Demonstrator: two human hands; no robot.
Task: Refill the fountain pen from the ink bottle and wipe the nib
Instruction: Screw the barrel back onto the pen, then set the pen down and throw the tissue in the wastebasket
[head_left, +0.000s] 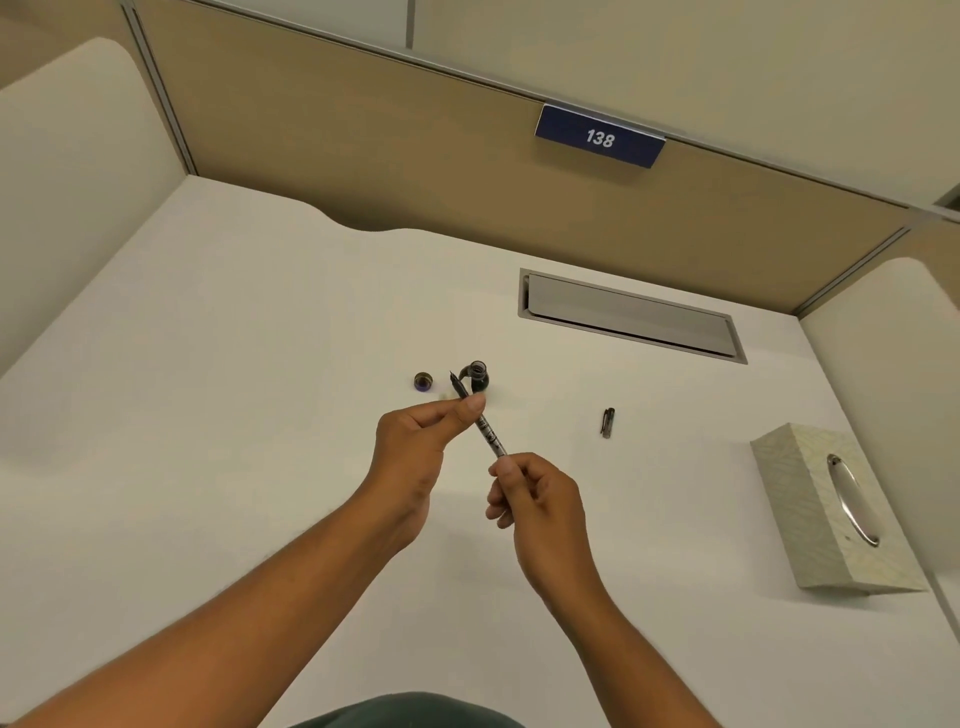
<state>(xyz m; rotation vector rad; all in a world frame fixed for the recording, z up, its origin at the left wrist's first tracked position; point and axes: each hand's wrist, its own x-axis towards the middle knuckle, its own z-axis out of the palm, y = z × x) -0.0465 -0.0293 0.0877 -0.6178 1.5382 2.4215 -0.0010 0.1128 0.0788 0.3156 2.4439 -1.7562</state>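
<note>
A slim dark fountain pen (487, 432) is held above the white desk (234, 364), nib pointing up and away to the left. My left hand (415, 447) pinches it near the nib end, and my right hand (535, 493) grips its rear end. Just beyond the nib stands the open ink bottle (479, 376), small, round and dark. Its cap (423, 382) lies to the left of it on the desk. The pen's cap (607, 422) lies to the right, apart from both hands.
A patterned tissue box (831, 514) with a metal-rimmed slot sits at the right. A grey cable hatch (631, 316) is set into the desk behind the bottle. Tan partition walls close in the desk, with a blue sign (600, 136) reading 138.
</note>
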